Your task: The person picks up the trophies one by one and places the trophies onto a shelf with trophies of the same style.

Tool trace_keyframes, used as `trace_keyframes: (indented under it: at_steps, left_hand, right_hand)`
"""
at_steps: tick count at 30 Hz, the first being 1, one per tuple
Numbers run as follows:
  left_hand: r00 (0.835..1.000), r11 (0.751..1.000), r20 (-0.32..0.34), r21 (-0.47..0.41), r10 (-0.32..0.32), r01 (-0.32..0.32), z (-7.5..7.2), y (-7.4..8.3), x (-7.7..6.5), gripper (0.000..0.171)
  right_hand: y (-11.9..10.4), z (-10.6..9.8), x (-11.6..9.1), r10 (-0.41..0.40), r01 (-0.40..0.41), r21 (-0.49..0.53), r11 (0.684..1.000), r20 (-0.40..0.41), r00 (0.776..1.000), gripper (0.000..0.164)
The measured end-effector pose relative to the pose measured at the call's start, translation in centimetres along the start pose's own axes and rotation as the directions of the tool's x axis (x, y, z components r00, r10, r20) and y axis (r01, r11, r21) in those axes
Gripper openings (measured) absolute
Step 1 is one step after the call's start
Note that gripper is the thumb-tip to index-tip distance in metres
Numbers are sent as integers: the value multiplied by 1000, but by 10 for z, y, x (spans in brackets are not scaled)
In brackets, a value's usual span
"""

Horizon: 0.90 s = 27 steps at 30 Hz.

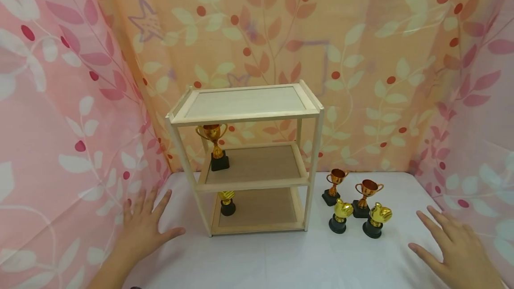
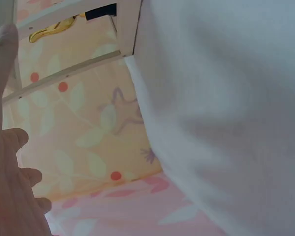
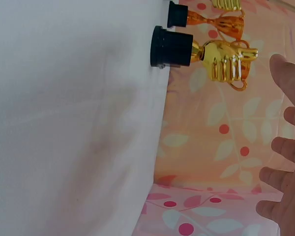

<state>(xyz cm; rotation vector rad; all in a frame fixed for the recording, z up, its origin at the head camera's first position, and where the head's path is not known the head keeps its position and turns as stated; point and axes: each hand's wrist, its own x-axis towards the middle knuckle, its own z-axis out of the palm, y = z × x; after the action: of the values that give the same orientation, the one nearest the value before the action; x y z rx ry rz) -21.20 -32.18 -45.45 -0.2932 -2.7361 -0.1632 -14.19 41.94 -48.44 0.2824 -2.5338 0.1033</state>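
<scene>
My left hand [image 1: 140, 224] is spread over the table to the left of a pale wooden three-tier shelf [image 1: 249, 186], fingers apart and holding nothing. On the far right, my right hand [image 1: 458, 246] is spread in the same way, also holding nothing. Nearest to it stands a gold thumbs-up trophy [image 1: 379, 214] on a round black base; the right wrist view shows this trophy [image 3: 223, 59] beyond the thumb. Beside it are a second thumbs-up trophy [image 1: 342, 209] and two bronze-coloured cup trophies, one behind [image 1: 366, 188] and one farther left [image 1: 336, 177].
A two-handled cup trophy [image 1: 217, 148] stands at the left of the middle tier. Below it, a gold trophy [image 1: 227, 204] stands on the bottom tier, its top hidden by the middle tier's edge. A white cloth [image 1: 261, 262] covers the table; patterned curtains [image 1: 361, 57] enclose it.
</scene>
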Motion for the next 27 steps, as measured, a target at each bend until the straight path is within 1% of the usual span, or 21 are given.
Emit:
trace_keyframes:
  at_steps: [2,6,10,12,18,23,27]
  left_hand:
    - [1000,999,28,-51,-13,15,2,1,2,112]
    - [998,991,54,-129,-33,40,7,3,5,114]
    - [998,977,55,-208,-40,51,13,4,8,114]
    - [997,965,59,-256,-42,55,16,5,9,112]
    - [996,908,77,-414,-39,68,25,7,12,106]
    - [995,860,87,-504,-48,86,31,12,12,102]
    - [993,818,91,-565,-70,110,35,16,12,97]
  right_hand:
    - [-4,0,0,26,-26,4,1000,10,1000,102]
    - [-9,1,0,54,-54,35,998,1,999,101]
    - [-10,1,1,30,-25,82,996,-61,998,96]
    - [-11,2,1,26,-16,107,994,-84,996,94]
    - [-23,8,-1,68,-61,131,989,-52,996,89]
    - [-32,8,-3,104,-99,141,985,-31,994,88]
    - [-35,6,-3,106,-95,173,980,-51,993,88]
